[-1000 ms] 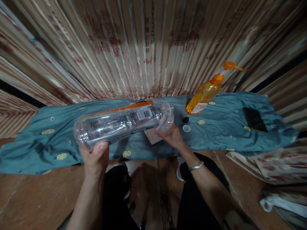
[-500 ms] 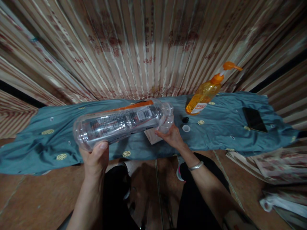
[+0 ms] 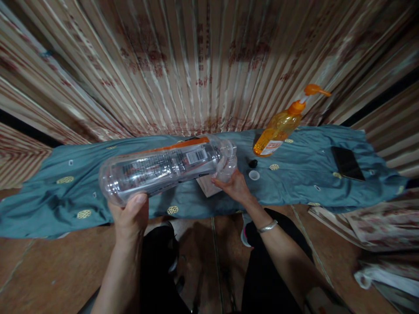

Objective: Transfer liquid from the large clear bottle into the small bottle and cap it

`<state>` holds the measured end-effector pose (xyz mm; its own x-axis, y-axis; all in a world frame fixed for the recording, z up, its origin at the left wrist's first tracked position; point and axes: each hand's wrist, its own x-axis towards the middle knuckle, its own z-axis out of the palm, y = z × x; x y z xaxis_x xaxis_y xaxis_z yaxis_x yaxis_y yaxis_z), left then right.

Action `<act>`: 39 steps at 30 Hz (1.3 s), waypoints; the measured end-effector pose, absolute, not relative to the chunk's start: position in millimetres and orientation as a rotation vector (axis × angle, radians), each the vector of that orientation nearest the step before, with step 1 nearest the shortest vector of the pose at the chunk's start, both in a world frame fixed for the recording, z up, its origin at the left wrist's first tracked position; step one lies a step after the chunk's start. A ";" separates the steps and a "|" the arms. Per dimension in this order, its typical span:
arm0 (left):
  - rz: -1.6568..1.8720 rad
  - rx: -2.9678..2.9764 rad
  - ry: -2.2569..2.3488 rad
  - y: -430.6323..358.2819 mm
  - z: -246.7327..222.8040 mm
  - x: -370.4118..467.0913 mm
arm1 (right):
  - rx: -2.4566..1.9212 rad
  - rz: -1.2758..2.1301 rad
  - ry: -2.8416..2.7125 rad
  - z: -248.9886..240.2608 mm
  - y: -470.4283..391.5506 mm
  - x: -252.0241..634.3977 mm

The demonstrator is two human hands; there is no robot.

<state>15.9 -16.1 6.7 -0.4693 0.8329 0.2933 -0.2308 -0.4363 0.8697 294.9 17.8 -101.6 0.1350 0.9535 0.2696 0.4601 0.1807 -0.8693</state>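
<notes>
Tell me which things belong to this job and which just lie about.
In use:
large clear bottle, in left hand
small clear container, in right hand
probably black cap, white cap

Apparently lying about:
amber pump bottle
flat black object
pale block

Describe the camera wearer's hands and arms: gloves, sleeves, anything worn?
Left hand and right hand: both ungloved. Left forearm shows no sleeve. A silver-coloured bangle sits near the right wrist. Farther up that arm, a dim patch, possibly a sleeve edge, is too unclear to identify.

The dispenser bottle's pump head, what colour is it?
The pump head is orange, best seen in the head view.
</notes>
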 end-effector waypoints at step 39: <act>1.960 0.989 1.024 -16.4 8.5 20.0 | -1.416 0.654 -1.484 -98.4 17.0 295.0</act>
